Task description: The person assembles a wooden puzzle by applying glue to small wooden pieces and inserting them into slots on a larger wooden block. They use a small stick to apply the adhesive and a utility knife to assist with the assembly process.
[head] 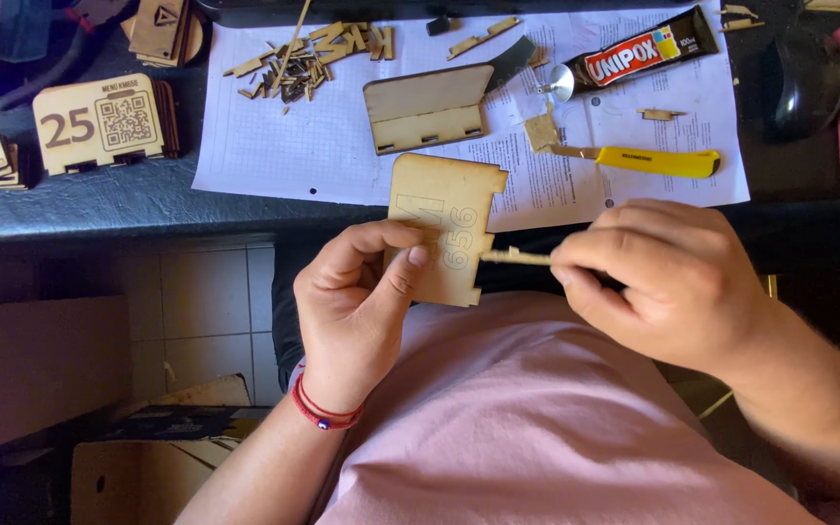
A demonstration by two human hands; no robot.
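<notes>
The left hand [357, 301] pinches a flat, pale laser-cut wooden panel [447, 226] just below the white printed paper sheet [274, 146]. The right hand [678, 282] clamps a thin wooden strip [514, 257] against the panel's edge. On the sheet lie a yellow-handled knife [648, 160] and a black glue tube [639, 51].

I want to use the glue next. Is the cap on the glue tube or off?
Off. The glue tube lies on the paper sheet with its bare nozzle end showing beside a round silvery piece; no cap covers it.
</notes>
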